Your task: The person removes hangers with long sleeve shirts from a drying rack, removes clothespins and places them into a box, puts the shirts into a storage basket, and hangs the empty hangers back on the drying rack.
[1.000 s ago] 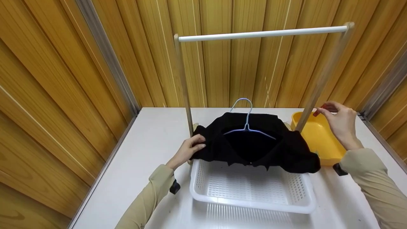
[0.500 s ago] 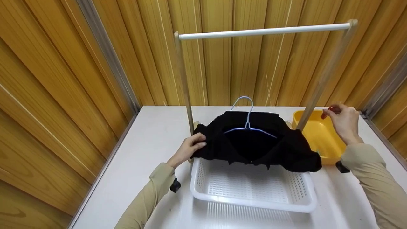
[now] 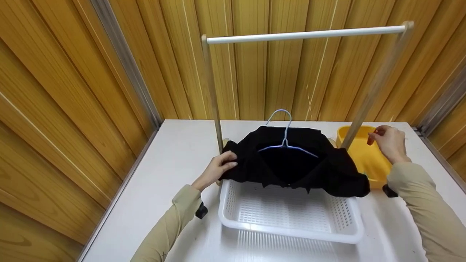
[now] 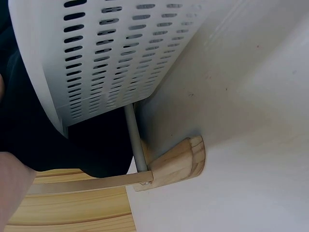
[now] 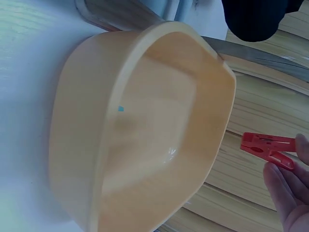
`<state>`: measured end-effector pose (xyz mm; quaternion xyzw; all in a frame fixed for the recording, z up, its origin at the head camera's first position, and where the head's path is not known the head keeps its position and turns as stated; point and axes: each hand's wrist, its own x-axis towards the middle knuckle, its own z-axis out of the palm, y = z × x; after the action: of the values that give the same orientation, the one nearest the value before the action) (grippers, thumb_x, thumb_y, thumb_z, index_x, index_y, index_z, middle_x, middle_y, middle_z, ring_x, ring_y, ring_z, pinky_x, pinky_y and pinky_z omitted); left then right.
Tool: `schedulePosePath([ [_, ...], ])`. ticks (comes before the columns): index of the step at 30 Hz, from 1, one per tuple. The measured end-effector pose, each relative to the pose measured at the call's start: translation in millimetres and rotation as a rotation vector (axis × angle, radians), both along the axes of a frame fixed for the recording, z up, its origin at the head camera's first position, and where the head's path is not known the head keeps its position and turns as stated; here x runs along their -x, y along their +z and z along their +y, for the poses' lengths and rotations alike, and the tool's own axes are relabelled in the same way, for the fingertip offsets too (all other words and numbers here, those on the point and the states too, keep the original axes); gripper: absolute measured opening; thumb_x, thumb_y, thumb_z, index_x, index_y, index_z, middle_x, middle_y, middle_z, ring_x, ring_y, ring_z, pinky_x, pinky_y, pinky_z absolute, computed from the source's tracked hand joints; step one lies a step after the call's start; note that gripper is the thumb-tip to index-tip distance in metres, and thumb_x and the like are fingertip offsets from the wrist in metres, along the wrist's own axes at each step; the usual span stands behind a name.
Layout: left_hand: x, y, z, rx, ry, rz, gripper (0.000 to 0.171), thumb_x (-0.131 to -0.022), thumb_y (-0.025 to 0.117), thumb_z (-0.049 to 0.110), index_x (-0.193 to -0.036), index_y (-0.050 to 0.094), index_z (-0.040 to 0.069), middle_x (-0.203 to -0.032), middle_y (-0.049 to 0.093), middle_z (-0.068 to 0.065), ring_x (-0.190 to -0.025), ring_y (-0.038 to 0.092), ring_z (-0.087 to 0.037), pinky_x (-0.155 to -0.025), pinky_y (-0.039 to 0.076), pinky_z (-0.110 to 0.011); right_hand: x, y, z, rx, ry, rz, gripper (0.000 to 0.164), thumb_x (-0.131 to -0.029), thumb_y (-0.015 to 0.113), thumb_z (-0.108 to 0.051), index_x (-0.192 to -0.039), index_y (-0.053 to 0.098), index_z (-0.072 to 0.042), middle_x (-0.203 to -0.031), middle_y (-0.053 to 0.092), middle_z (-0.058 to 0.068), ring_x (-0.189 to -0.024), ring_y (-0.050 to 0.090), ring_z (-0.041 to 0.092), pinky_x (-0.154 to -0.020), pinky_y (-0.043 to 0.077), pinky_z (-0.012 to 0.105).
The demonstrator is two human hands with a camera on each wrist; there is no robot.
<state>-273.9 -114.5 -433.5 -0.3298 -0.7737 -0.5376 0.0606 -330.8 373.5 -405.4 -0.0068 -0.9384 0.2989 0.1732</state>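
A black collared garment (image 3: 244, 163) lies across the back of a white perforated basket (image 3: 287, 233), a blue wire hanger (image 3: 286, 133) inside its neck opening. My left hand (image 3: 214, 171) pinches the garment's left end, thumb below and fingers on top. Over the yellow basin (image 3: 376, 183) at the right, my right hand (image 3: 393, 143) pinches a red clothespin (image 5: 268, 147) by its handle end. The right wrist view shows the clothespin's tip pointing away from the fingers, gripping nothing. Most of the left hand is out of the left wrist view.
A rack with a white top bar (image 3: 305, 35) stands behind the basket, with wooden posts (image 3: 375, 87) and a wooden foot (image 4: 176, 164). A small green-blue piece (image 5: 120, 108) lies in the basin. Wood-panelled walls (image 3: 247, 80) enclose the white table (image 3: 174, 145).
My right hand, holding the red clothespin, has shifted slightly right and then dipped lower over the basin. The left hand keeps its pinch on the black garment.
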Motion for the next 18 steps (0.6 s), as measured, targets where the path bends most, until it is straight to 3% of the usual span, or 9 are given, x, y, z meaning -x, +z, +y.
schedulePosePath([
  [4, -0.4, 0.4, 0, -0.006, 0.003, -0.003, 0.012, -0.07, 0.046, 0.002, -0.082, 0.045, 0.002, -0.077, 0.048, -0.008, -0.071, 0.042, -0.017, -0.065, 0.032, -0.026, -1.7, -5.3, 2, -0.038, 0.042, -0.077, 0.041, -0.069, 0.042, -0.037, -0.073, 0.053, 0.002, -0.072, 0.051, 0.017, -0.063, 0.043, 0.023, -0.051, 0.032, 0.031],
  [10, -0.9, -0.9, 1, -0.017, -0.005, 0.01, 0.012, -0.07, 0.046, 0.002, -0.082, 0.045, 0.001, -0.076, 0.048, -0.009, -0.07, 0.042, -0.018, -0.064, 0.032, -0.027, -3.5, -16.3, 7, -0.077, 0.084, -0.28, 0.045, -0.068, 0.046, -0.036, -0.073, 0.053, 0.008, -0.077, 0.047, 0.023, -0.064, 0.041, 0.027, -0.048, 0.032, 0.032],
  [18, -2.0, -2.7, 1, -0.002, 0.001, 0.002, 0.012, -0.07, 0.046, 0.003, -0.082, 0.045, 0.003, -0.076, 0.048, -0.008, -0.07, 0.042, -0.017, -0.063, 0.032, -0.026, -0.9, -34.7, 9, -0.108, 0.136, -0.364, 0.026, -0.065, 0.053, -0.016, -0.066, 0.053, 0.01, -0.053, 0.049, 0.008, -0.042, 0.043, 0.015, -0.038, 0.034, 0.026],
])
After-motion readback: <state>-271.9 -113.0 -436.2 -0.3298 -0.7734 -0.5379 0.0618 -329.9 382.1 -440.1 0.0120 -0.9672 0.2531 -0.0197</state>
